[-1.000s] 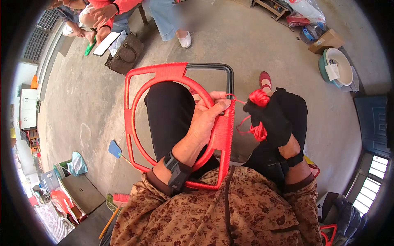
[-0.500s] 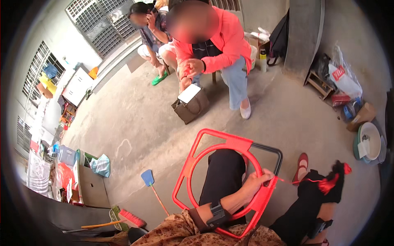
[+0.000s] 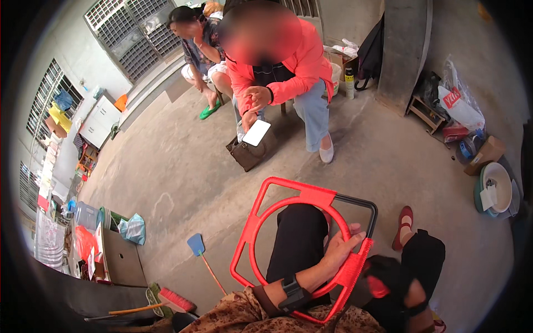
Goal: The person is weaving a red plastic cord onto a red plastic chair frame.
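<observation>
Nearest the camera, the person's left hand [image 3: 340,250] lies over the right-hand side of a red frame [image 3: 288,222], a metal chair-seat outline with a large ring inside it, wound in red cord over most of its length and bare dark metal at the far right corner. The fingers [image 3: 355,237] curl over the wrapped rail and the palm presses on it, so the hand is closed around the frame, which rests tilted across the person's lap and dark trouser legs. A black strap [image 3: 291,291] sits on that forearm above a brown patterned sleeve. The right hand [image 3: 413,297] sits low at the right, in a dark covering beside a bunch of red cord [image 3: 377,287]; whether its fingers are closed on the cord I cannot tell, since they are hidden. A red shoe [image 3: 404,226] shows on the concrete floor [image 3: 166,183] just beyond the knees. To the left on the floor lie a blue fly swatter [image 3: 195,244] and, nearer, a broom [image 3: 166,302], next to a grey cabinet [image 3: 119,258]. Farther off, a person in a coral jacket [image 3: 300,66] sits on a seat holding a white phone [image 3: 256,132] above a brown handbag [image 3: 246,154], with a second seated person just behind to the left. At the right edge stand a white basin [image 3: 497,188] and a cardboard box [image 3: 484,154], well apart from the frame.
</observation>
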A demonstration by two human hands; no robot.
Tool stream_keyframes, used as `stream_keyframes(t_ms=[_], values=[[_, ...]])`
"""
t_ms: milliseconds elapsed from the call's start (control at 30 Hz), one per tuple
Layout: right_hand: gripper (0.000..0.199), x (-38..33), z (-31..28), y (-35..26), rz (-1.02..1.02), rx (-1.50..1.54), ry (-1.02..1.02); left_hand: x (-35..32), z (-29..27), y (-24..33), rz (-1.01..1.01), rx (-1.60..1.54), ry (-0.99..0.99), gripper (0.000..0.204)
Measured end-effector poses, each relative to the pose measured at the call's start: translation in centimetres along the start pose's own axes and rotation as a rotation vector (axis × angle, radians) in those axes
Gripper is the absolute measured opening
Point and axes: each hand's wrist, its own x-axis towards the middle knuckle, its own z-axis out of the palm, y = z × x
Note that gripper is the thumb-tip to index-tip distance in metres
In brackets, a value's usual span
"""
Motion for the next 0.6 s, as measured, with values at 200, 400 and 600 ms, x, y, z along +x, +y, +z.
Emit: stream_keyframes(t_ms=[200, 400, 600], values=[[0.03, 5.3, 0.5, -0.3, -0.156, 0.495, 0.193, 0.0, -0.1, -0.2, 0.12, 0.129, 0.103, 0.066], [0.036, 6.8, -1.1, -2.1, -0.326, 0.785, 0.395, -0.3, 0.3, 0.6, 0.067, 0.085, 0.015, 0.058], [0.051, 7.4, 1.0, -3.7, -0.55, 0.574, 0.458, 0.0, -0.6, 0.3, 0.006, 0.071, -0.081, 0.038]])
